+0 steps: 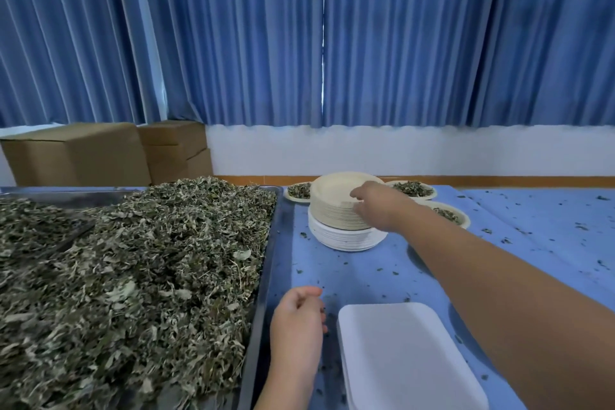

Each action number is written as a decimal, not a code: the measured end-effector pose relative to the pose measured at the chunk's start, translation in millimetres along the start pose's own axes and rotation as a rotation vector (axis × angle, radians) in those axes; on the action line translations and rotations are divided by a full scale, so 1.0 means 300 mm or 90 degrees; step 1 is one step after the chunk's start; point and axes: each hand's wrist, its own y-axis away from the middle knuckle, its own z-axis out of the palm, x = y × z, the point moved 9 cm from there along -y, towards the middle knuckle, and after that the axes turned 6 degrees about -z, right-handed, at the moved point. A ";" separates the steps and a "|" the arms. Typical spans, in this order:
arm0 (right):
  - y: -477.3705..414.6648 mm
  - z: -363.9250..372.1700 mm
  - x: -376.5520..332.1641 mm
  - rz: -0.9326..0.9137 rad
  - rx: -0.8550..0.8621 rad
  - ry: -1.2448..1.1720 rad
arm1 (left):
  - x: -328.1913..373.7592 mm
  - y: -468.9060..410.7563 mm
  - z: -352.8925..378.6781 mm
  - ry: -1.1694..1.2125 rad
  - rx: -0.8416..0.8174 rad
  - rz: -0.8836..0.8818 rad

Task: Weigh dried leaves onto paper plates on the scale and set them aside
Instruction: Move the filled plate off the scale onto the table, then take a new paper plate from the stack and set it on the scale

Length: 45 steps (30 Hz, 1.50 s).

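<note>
A: At upper centre of the frame, the right hand is on the stack of paper plates. Grip?

B: Thumb lies over the rim of the top plate and the fingers curl against the stack's side. It pinches that rim at the right edge. The plate looks seated, not lifted.

A: Left hand?

B: The left hand is at lower centre, fingers loosely curled, holding nothing that shows. It sits just beside the right rim of the metal tray.

A: What does the next move turn on?

B: The scale, a flat white platform at lower centre-right, with no plate on it. It lies well apart from the stack, almost straight below it in the frame. So the plate likely has to travel down-frame along the line of the right forearm. The platform's long axis runs roughly top to bottom, slightly tilted. The left hand is nearer the scale, but the right hand has the plate.

A: Leaves?

B: The dried leaves are heaped in the tray, filling the left half. Three filled plates sit behind and to the right of the stack.

A: Surface, room?

B: A blue table cover scattered with leaf crumbs. Blue curtains run across the top with a white wall below them. Cardboard boxes are at middle left.
</note>
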 end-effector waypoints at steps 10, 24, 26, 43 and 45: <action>-0.060 -0.048 0.017 0.023 0.020 -0.112 | 0.013 0.019 0.002 -0.006 -0.004 -0.013; -0.057 -0.085 0.008 -0.012 0.003 -0.010 | 0.024 0.029 0.001 -0.033 -0.001 -0.013; -0.053 -0.075 -0.011 -0.022 -0.046 0.051 | 0.023 0.028 0.001 -0.048 0.002 -0.009; -0.070 -0.093 -0.077 -0.031 -0.025 0.242 | 0.015 0.040 0.017 -0.113 -0.004 0.006; -0.058 -0.107 -0.058 -0.012 0.016 0.146 | 0.014 0.040 0.018 -0.117 -0.007 0.004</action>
